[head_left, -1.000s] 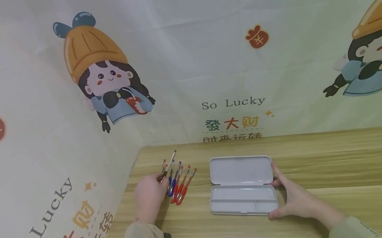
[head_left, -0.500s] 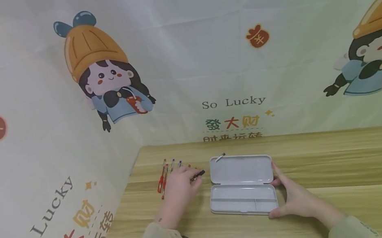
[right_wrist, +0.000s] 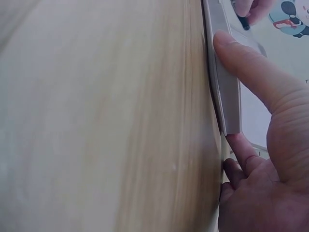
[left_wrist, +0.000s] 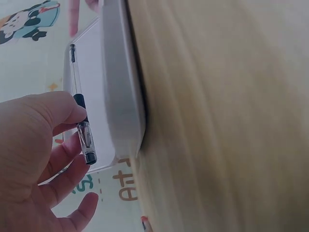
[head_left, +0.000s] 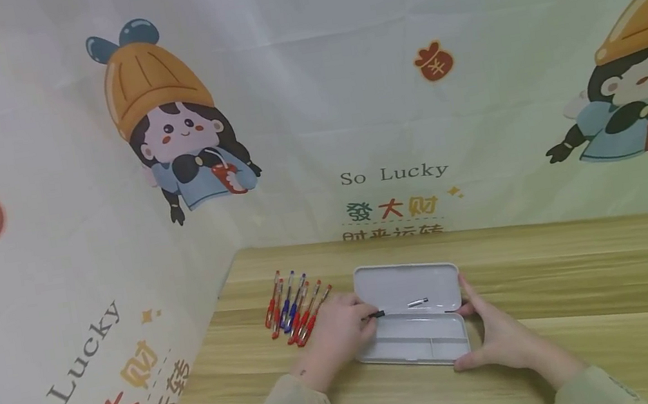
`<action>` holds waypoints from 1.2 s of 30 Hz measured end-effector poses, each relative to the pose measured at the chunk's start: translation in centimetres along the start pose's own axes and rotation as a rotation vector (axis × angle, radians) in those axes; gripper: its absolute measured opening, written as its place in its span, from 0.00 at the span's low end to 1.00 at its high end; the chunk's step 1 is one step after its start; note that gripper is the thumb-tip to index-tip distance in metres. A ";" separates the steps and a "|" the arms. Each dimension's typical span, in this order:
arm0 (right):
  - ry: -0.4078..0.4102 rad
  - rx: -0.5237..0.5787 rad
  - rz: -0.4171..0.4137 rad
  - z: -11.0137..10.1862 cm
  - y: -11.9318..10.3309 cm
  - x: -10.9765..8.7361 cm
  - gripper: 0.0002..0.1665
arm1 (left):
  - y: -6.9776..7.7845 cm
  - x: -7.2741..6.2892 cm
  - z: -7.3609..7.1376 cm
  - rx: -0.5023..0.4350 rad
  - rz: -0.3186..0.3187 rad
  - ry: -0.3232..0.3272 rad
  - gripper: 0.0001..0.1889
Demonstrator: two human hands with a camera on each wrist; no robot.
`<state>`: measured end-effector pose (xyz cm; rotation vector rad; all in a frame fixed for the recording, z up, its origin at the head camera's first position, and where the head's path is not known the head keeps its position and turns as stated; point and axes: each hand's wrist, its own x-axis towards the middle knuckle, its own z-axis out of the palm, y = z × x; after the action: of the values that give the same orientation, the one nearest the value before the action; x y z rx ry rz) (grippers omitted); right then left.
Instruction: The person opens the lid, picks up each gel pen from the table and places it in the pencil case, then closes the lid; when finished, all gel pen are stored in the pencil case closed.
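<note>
A white pencil case (head_left: 405, 284) lies open on the table, its lid laid back and its lower tray divided into compartments. Above its left part, my left hand (head_left: 342, 325) pinches a clear pen with a black grip (left_wrist: 80, 101) between thumb and index finger. The pen's tip end points right, across the lid. My other fingers are loosely bent in the left wrist view. On the case's right side, my right hand (head_left: 502, 339) holds it, thumb on the front corner and fingers along the side and behind.
Several red and blue pens (head_left: 296, 311) lie in a row left of the case. The wooden table (head_left: 562, 278) runs back to a printed cloth (head_left: 283, 96) hung behind and at the left.
My left hand has carried the black pen rightward from the pen row to above the case, turning it from upright-slanted to nearly level. My right hand has stayed on the case.
</note>
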<state>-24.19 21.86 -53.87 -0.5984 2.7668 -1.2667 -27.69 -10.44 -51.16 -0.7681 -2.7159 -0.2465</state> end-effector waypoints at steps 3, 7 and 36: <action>-0.003 -0.002 0.018 0.0 0.0 0.0 0.97 | 0.4 0.3 0.5 -0.003 0.014 -0.059 0.09; -0.001 -0.006 0.023 0.1 0.1 -0.1 0.97 | 1.1 0.7 0.9 -0.005 0.011 -0.137 0.10; 0.004 -0.003 0.028 0.2 0.0 0.0 0.98 | 3.6 2.1 0.6 0.085 -0.096 -0.285 0.08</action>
<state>-24.09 21.70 -53.98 -0.5564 2.7703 -1.2600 -27.65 -6.29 -50.73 -0.6962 -3.0125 -0.0434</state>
